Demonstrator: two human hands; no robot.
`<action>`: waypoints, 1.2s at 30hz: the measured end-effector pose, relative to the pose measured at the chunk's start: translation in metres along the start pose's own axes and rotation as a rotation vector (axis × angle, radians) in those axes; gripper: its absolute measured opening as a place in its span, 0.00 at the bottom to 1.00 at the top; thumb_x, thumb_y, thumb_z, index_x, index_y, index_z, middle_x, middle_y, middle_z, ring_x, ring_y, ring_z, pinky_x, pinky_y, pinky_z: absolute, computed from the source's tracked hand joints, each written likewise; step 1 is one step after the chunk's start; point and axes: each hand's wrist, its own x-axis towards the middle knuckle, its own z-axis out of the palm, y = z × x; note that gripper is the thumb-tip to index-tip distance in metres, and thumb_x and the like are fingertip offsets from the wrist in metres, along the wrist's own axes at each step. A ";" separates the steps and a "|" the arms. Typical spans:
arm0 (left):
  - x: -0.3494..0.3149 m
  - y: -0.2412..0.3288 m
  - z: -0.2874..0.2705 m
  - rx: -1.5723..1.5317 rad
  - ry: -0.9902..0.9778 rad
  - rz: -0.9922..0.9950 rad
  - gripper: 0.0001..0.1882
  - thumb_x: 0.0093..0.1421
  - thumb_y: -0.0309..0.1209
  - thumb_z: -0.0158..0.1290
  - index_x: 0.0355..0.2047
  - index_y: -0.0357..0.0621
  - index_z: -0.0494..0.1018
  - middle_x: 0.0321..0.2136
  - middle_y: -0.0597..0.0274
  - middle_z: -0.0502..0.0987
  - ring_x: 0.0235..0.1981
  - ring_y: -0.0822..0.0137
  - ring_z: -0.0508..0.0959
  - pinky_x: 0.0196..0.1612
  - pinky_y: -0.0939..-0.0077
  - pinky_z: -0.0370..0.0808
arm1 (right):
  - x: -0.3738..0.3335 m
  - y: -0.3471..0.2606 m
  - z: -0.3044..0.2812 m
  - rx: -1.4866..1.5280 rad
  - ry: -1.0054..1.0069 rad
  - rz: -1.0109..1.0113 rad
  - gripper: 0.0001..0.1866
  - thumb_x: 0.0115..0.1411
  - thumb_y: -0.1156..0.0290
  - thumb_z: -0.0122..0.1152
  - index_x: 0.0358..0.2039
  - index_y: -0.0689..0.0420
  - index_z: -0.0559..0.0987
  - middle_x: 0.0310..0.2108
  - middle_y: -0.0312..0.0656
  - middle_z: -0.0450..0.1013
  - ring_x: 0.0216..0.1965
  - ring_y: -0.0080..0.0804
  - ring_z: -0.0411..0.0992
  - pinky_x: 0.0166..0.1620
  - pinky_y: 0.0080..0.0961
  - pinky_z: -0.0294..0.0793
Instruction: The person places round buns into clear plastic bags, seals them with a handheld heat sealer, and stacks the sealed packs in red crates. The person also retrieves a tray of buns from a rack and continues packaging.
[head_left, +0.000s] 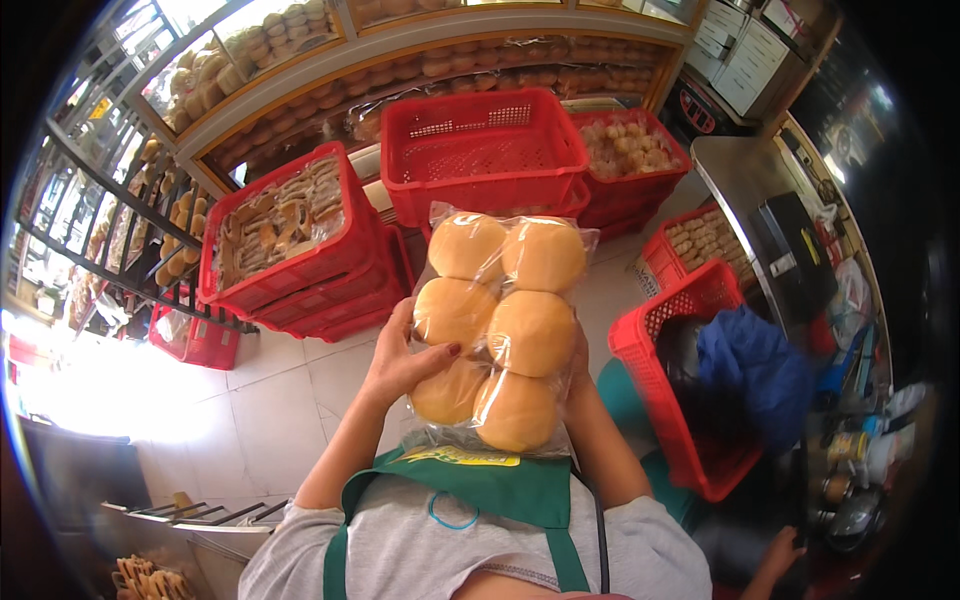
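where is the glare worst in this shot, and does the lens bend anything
Head view: worst at the left, where white light washes out part of the tiled floor; head view: smaller bright reflections on the clear plastic bag; head view: the display case frame curves, and the corners go black.

Clear bag (pixel 488 325) of six golden buns (pixel 532 333)
Smooth, round, in two columns of three, held between left hand (pixel 402 358) and right hand (pixel 580 365).
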 end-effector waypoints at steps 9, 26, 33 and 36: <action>0.188 -0.015 0.006 -0.826 -0.369 -0.220 0.53 0.52 0.21 0.61 0.72 0.47 0.40 0.64 0.53 0.58 0.64 0.59 0.63 0.63 0.64 0.64 | 0.106 -0.094 -0.080 -0.182 0.087 -0.279 0.29 0.68 0.49 0.46 0.61 0.58 0.65 0.56 0.47 0.70 0.55 0.41 0.71 0.58 0.41 0.72; 0.579 -0.008 0.004 -0.797 -0.243 -0.140 0.42 0.53 0.25 0.58 0.68 0.43 0.52 0.58 0.50 0.69 0.56 0.57 0.73 0.56 0.64 0.74 | 0.352 -0.266 -0.121 -0.081 0.393 -0.525 0.29 0.66 0.50 0.48 0.60 0.57 0.68 0.57 0.43 0.70 0.59 0.39 0.68 0.61 0.41 0.67; 0.751 -0.028 0.014 -0.701 -0.070 -0.207 0.32 0.56 0.27 0.54 0.61 0.41 0.60 0.49 0.49 0.75 0.46 0.56 0.80 0.48 0.61 0.80 | 0.472 -0.361 -0.157 -0.057 0.315 -0.539 0.26 0.65 0.56 0.53 0.58 0.59 0.69 0.55 0.43 0.72 0.56 0.39 0.69 0.59 0.39 0.68; 0.819 -0.032 0.012 -0.628 -0.106 -0.225 0.26 0.56 0.35 0.56 0.53 0.39 0.68 0.43 0.49 0.78 0.40 0.56 0.82 0.44 0.60 0.81 | 0.515 -0.385 -0.168 -0.054 0.361 -0.526 0.28 0.61 0.60 0.59 0.59 0.58 0.68 0.56 0.42 0.70 0.58 0.39 0.67 0.61 0.41 0.65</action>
